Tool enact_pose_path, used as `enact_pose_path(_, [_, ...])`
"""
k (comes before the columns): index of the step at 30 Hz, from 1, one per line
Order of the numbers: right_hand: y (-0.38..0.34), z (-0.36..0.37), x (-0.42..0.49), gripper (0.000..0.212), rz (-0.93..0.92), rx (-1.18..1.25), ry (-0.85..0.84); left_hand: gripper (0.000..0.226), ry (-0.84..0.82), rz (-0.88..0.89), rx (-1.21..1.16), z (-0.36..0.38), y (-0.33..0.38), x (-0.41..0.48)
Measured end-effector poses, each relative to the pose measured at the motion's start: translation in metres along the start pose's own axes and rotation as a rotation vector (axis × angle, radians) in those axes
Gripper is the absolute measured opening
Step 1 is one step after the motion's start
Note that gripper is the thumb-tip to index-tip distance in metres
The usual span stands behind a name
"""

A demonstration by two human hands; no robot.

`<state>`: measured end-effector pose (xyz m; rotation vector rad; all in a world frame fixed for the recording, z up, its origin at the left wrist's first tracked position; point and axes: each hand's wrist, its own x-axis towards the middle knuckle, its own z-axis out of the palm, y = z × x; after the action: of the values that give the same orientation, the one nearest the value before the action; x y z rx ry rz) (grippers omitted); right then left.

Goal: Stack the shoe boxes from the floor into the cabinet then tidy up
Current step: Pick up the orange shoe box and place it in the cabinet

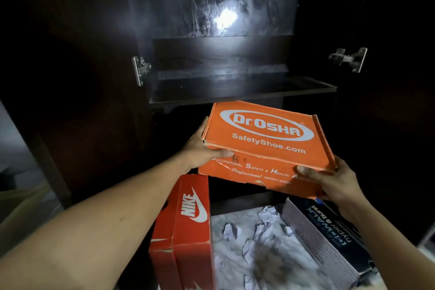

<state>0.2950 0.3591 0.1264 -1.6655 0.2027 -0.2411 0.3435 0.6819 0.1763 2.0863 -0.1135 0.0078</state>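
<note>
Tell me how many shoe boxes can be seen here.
3. The orange box is held between the left hand and the right hand; the red box stands on the floor at left; the dark box lies at right. More may be hidden.

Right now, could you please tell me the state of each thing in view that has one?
Dr. Osha box: closed, lifted, tilted.
left hand: grips its left corner.
right hand: grips its right corner.
cabinet: doors open.
Nike box: closed, standing on end, edge torn.
dark box: lying on the floor.
paper scraps: crumpled, on the floor.
</note>
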Motion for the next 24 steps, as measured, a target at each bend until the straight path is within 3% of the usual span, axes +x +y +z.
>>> enact_pose_path(10, [-0.009,0.015,-0.006,0.097,0.005,-0.038,0.025,0.130,-0.008,-0.012,-0.094,-0.010,-0.014,-0.013])
enact_pose_path(12, [-0.013,0.013,-0.004,0.096,0.042,-0.088,0.016,0.123,-0.030,-0.033,-0.107,-0.012,-0.013,-0.017])
enact_pose_path(15, [-0.019,0.000,-0.005,0.097,0.104,-0.211,-0.025,0.093,-0.061,-0.077,-0.098,-0.012,-0.008,-0.027])
enact_pose_path(19, [-0.022,-0.016,-0.012,0.106,0.112,-0.248,-0.039,0.109,-0.063,-0.103,-0.096,-0.006,-0.005,-0.037])
enact_pose_path(24, [-0.032,-0.006,-0.001,0.095,0.028,-0.186,-0.037,0.125,0.041,-0.025,-0.144,0.000,-0.012,-0.023])
